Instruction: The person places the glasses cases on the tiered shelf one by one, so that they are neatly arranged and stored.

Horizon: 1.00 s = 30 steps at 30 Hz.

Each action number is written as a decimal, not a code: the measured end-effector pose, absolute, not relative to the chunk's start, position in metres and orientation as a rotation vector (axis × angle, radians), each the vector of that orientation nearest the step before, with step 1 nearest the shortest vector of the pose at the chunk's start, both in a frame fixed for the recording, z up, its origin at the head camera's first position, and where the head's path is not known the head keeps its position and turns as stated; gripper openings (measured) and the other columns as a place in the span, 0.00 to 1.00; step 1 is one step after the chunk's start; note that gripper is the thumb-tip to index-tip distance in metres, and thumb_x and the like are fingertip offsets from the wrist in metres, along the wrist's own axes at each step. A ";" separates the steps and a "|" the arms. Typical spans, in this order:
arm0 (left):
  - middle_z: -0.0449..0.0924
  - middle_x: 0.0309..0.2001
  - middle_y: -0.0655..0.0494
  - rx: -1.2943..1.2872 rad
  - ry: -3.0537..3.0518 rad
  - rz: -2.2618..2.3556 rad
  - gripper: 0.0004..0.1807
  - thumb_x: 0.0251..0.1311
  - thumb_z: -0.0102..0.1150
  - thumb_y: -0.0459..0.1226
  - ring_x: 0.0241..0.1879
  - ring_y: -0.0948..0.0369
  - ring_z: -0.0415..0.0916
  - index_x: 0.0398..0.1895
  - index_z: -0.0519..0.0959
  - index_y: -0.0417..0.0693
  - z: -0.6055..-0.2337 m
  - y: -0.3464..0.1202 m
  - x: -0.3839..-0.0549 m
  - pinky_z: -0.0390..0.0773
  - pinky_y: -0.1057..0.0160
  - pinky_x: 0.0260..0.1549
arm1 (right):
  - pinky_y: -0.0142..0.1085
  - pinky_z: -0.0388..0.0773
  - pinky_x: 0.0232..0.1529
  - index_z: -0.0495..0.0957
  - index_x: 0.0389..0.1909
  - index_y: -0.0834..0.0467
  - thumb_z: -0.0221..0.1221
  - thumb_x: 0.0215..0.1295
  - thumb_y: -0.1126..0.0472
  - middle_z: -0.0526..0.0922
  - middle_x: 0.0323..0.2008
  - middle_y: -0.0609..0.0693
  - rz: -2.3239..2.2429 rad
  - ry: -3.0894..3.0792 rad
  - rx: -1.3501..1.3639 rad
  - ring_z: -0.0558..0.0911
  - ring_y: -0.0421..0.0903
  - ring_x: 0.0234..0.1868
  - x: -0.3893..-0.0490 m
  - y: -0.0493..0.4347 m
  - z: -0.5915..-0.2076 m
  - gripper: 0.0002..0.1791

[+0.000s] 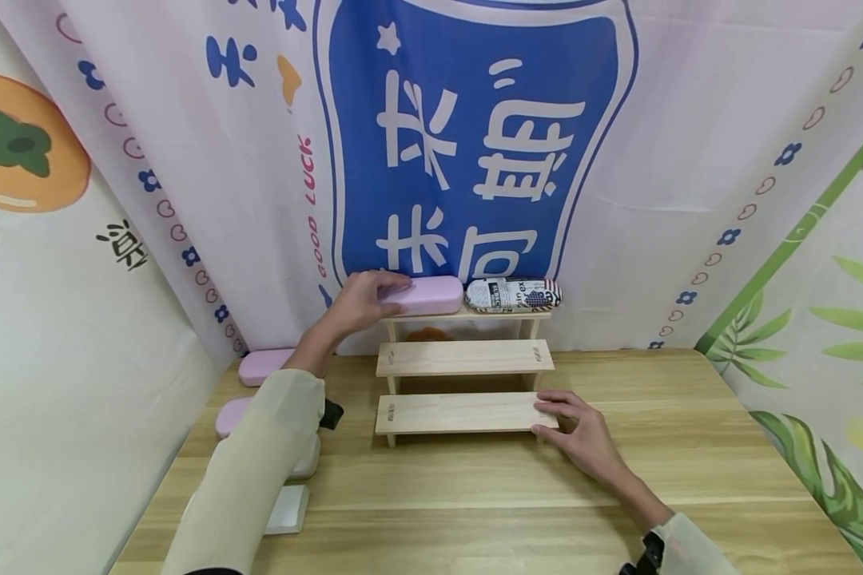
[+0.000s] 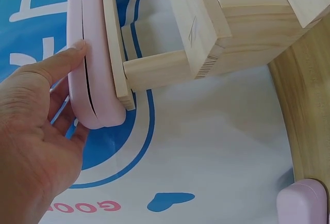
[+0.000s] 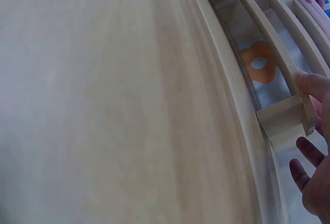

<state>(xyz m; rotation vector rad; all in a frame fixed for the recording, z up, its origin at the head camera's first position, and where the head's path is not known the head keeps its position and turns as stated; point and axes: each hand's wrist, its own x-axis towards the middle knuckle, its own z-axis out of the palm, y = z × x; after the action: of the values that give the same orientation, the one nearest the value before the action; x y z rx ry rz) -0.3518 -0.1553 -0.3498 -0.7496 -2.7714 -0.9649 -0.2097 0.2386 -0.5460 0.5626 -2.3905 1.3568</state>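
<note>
My left hand (image 1: 362, 303) grips the left end of a pink glasses case (image 1: 433, 294), which lies on the top tier of a three-step wooden stand (image 1: 460, 412). In the left wrist view the thumb presses the case's (image 2: 85, 74) near side across its seam, the fingers partly hidden behind it. Beside the pink case, on the same tier, is a glasses case with black-and-white print (image 1: 512, 295). My right hand (image 1: 588, 442) holds the right end of the lowest step, thumb at the front edge and fingers over the board. The middle and lowest steps bear nothing.
Left of the stand, two more pink cases (image 1: 264, 366) and a white box (image 1: 288, 509) lie on the wooden table (image 1: 475, 503), partly covered by my left sleeve. A pale case (image 1: 308, 461) shows beside the sleeve. A printed curtain (image 1: 647, 160) hangs right behind the stand.
</note>
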 end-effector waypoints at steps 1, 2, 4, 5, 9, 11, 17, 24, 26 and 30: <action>0.82 0.66 0.43 -0.750 -2.771 -0.965 0.25 0.61 0.75 0.31 0.70 0.46 0.75 0.63 0.85 0.44 -0.350 -0.155 -0.351 0.72 0.46 0.71 | 0.20 0.74 0.61 0.89 0.52 0.59 0.80 0.55 0.65 0.86 0.59 0.52 1.360 -2.392 0.564 0.82 0.57 0.63 -0.209 0.238 -0.546 0.22; 0.82 0.66 0.43 -0.750 -2.772 -0.963 0.25 0.61 0.75 0.31 0.70 0.46 0.75 0.63 0.85 0.44 -0.350 -0.156 -0.351 0.72 0.46 0.71 | 0.20 0.74 0.61 0.89 0.52 0.59 0.80 0.55 0.65 0.86 0.59 0.52 1.361 -2.392 0.564 0.82 0.57 0.63 -0.209 0.238 -0.546 0.22; 0.82 0.66 0.43 -0.753 -2.772 -0.957 0.25 0.61 0.75 0.31 0.70 0.46 0.75 0.63 0.85 0.44 -0.350 -0.156 -0.351 0.73 0.46 0.71 | 0.20 0.73 0.61 0.89 0.52 0.59 0.80 0.55 0.65 0.86 0.59 0.51 1.358 -2.394 0.561 0.82 0.57 0.63 -0.209 0.238 -0.546 0.22; 0.82 0.66 0.43 -0.757 -2.770 -0.957 0.25 0.61 0.75 0.31 0.70 0.46 0.75 0.63 0.84 0.43 -0.349 -0.156 -0.350 0.73 0.46 0.71 | 0.19 0.73 0.61 0.89 0.52 0.59 0.80 0.55 0.65 0.86 0.59 0.51 1.359 -2.395 0.560 0.82 0.57 0.63 -0.209 0.238 -0.546 0.22; 0.82 0.65 0.42 -0.768 -2.751 -0.952 0.25 0.61 0.76 0.32 0.68 0.46 0.77 0.63 0.84 0.42 -0.348 -0.158 -0.348 0.73 0.45 0.70 | 0.19 0.72 0.62 0.89 0.52 0.59 0.80 0.54 0.65 0.86 0.59 0.51 1.352 -2.397 0.558 0.82 0.56 0.63 -0.209 0.238 -0.545 0.22; 0.82 0.65 0.42 -0.771 -2.738 -0.959 0.25 0.61 0.76 0.33 0.68 0.46 0.77 0.63 0.84 0.42 -0.347 -0.158 -0.347 0.74 0.46 0.70 | 0.19 0.72 0.62 0.89 0.52 0.59 0.80 0.54 0.66 0.86 0.59 0.52 1.349 -2.394 0.562 0.82 0.56 0.63 -0.210 0.238 -0.545 0.22; 0.82 0.65 0.42 -0.785 -2.718 -0.955 0.27 0.61 0.78 0.36 0.68 0.46 0.76 0.63 0.84 0.43 -0.343 -0.161 -0.341 0.72 0.45 0.71 | 0.19 0.72 0.62 0.89 0.52 0.60 0.80 0.54 0.66 0.86 0.59 0.52 1.342 -2.388 0.563 0.82 0.56 0.62 -0.209 0.238 -0.545 0.22; 0.84 0.63 0.44 -0.818 -2.661 -0.925 0.27 0.59 0.79 0.38 0.66 0.46 0.78 0.62 0.85 0.42 -0.342 -0.169 -0.331 0.75 0.45 0.68 | 0.19 0.72 0.62 0.89 0.52 0.61 0.79 0.55 0.66 0.86 0.59 0.53 1.362 -2.391 0.566 0.82 0.58 0.62 -0.210 0.237 -0.545 0.22; 0.84 0.62 0.43 -0.836 -2.630 -0.929 0.27 0.58 0.80 0.37 0.64 0.46 0.79 0.61 0.85 0.41 -0.342 -0.172 -0.328 0.78 0.44 0.65 | 0.19 0.71 0.63 0.89 0.52 0.61 0.79 0.55 0.66 0.86 0.59 0.54 1.362 -2.388 0.567 0.81 0.58 0.63 -0.210 0.237 -0.544 0.22; 0.85 0.62 0.42 -0.862 -2.585 -0.959 0.27 0.57 0.80 0.35 0.62 0.45 0.80 0.61 0.85 0.40 -0.341 -0.178 -0.321 0.78 0.42 0.62 | 0.18 0.70 0.64 0.89 0.52 0.61 0.79 0.55 0.66 0.86 0.59 0.53 1.353 -2.390 0.560 0.82 0.57 0.62 -0.210 0.237 -0.545 0.22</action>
<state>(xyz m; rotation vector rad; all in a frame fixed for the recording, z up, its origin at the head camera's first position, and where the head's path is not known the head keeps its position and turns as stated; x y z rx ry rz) -0.3207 -0.1776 -0.3415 -0.8625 -2.5848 -0.9594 -0.2101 0.2374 -0.5447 0.5602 -2.3898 1.3526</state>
